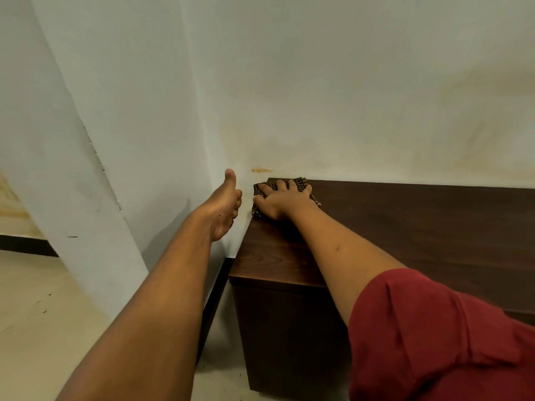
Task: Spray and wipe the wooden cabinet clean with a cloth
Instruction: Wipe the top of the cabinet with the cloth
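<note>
I see my right hand (282, 202) lying flat on a checked brown cloth (301, 183), fingers spread and straight, pressing it down on the far left corner of the wooden cabinet (405, 227). The cloth sits right at the cabinet's left edge, close against the wall (318, 82) behind, with one fold hanging slightly over the left side. My left hand (225, 206) hovers just left of the cabinet, apart from it, thumb up and fingers curled in, holding nothing that I can make out. A red sleeve (434, 337) covers my right upper arm at the near right. On the wall just above the cloth is a small yellowish stain (262, 170). Pale floor (43, 299) shows at the near left, with a dark skirting strip (26, 245) along the wall's foot.
</note>
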